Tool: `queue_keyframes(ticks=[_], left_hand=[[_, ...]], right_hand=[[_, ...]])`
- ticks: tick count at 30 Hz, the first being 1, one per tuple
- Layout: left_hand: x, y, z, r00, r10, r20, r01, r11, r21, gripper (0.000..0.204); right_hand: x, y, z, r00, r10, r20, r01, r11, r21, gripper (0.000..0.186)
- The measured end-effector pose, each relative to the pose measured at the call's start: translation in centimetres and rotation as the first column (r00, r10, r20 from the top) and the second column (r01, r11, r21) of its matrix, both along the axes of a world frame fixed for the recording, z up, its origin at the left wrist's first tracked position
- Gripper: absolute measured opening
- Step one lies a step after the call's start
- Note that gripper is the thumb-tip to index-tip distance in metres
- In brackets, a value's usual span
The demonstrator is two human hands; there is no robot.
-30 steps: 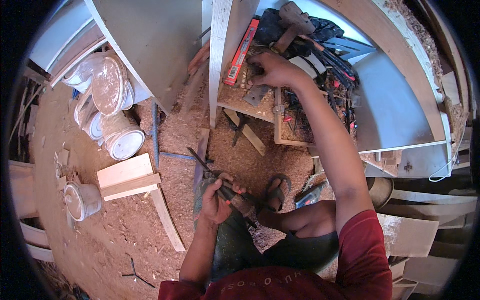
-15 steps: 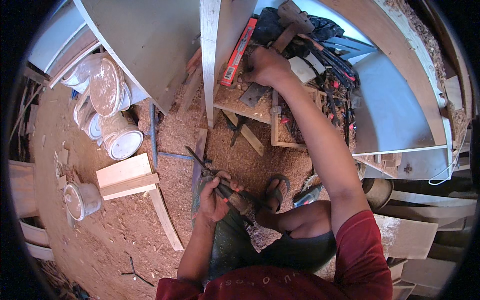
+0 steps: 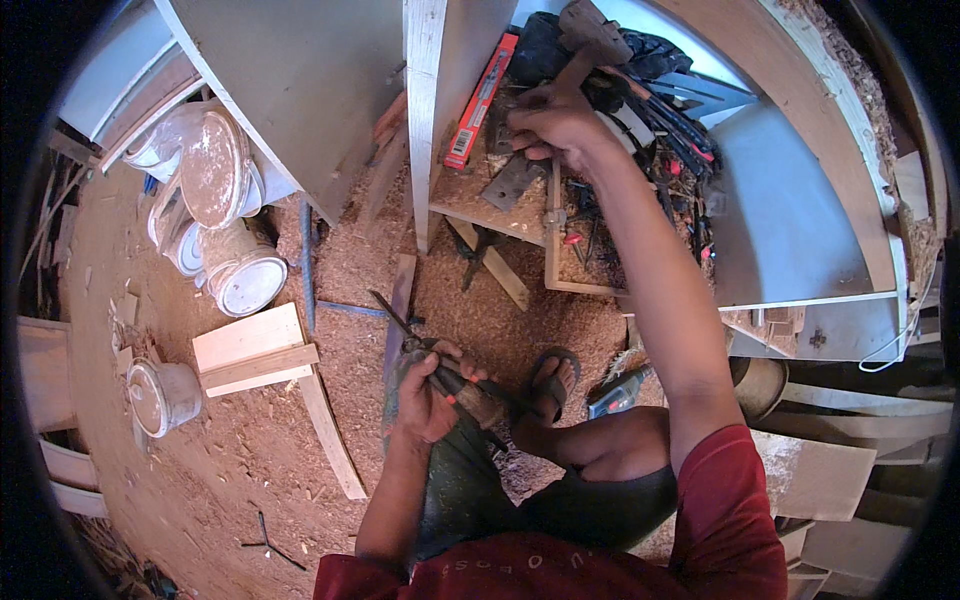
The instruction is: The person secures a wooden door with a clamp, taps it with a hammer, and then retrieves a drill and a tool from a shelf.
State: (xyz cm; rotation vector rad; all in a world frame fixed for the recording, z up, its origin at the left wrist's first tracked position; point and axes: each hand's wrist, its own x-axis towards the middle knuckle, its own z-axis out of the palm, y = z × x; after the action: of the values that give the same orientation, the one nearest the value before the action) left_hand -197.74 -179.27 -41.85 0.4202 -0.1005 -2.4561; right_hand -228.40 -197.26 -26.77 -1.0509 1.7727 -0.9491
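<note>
My left hand is closed round a dark tool with a long thin pointed end and small red-orange marks, held above my thigh. Its exact kind is unclear. Above a wooden shelf, my right hand has bent, loosely parted fingers with nothing visible between them. Just below those fingers lies a flat grey metal plate. A long red box leans to the hand's left. Beyond the hand is a hammer-like tool, its wooden handle partly hidden.
A wooden tray of jumbled tools sits under my right forearm. White-grey panels stand upright ahead. Dirty buckets and joined boards are at left on the shaving-strewn floor. A teal-and-black tool lies beside my sandalled foot.
My right hand has shifted slightly right and back toward me, away from the red box, uncovering more of the shelf and the metal plate. My left hand keeps its hold on the dark tool.
</note>
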Motion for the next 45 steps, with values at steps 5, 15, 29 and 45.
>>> queue_keyframes(ticks=[5, 15, 29, 45], left_hand=[[0.2, 0.2, 0.0, 1.000, -0.008, -0.018, 0.009, 0.999, 0.036, 0.032], [-0.2, 0.1, 0.1, 0.998, -0.003, -0.059, 0.005, 1.000, 0.024, 0.032], [-0.3, 0.0, -0.1, 0.998, -0.019, -0.068, 0.021, 0.999, 0.033, 0.031], [0.0, 0.0, 0.1, 0.997, -0.007, -0.075, 0.010, 0.999, 0.040, 0.032]], right_hand=[[-0.6, 2.2, 3.4, 0.989, 0.115, 0.093, -0.099, 0.982, -0.159, 0.046], [1.0, 5.3, 8.5, 0.957, 0.254, 0.142, -0.195, 0.922, -0.334, 0.030], [1.6, 6.7, 10.6, 0.944, 0.330, 0.031, -0.295, 0.879, -0.375, 0.026], [1.1, 6.5, 10.6, 0.905, 0.413, 0.100, -0.332, 0.834, -0.440, 0.022]])
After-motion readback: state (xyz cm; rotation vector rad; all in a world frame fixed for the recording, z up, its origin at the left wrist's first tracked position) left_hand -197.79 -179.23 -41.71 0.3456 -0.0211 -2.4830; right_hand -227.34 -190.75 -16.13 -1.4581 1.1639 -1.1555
